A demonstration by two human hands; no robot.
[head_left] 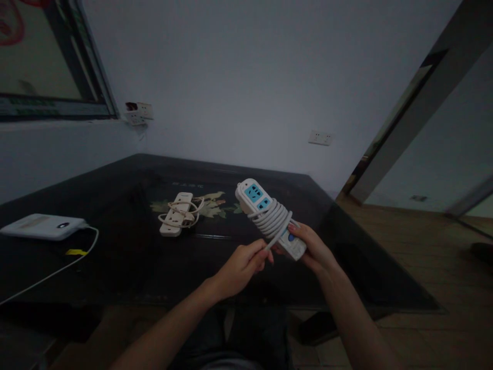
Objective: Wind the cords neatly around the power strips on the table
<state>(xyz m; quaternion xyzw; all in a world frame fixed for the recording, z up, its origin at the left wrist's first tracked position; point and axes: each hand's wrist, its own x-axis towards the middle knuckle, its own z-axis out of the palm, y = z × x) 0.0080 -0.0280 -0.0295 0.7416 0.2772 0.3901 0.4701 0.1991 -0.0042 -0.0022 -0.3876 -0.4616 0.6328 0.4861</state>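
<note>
A white power strip (252, 198) with blue socket faces is held tilted above the dark table. Its grey-white cord (272, 221) is wound several times around the middle of the body. My right hand (311, 246) grips the lower end of the strip, close to a blue button. With its fingers pinched, my left hand (250, 259) holds a length of the cord just below the coils. The plug end of the cord cannot be made out.
On the glossy black table (127, 277) lies a second white power strip (175, 221) with a loose cord around it. A white power bank (44, 226) with a cable sits at the left. Wall sockets (320, 137) are on the wall behind.
</note>
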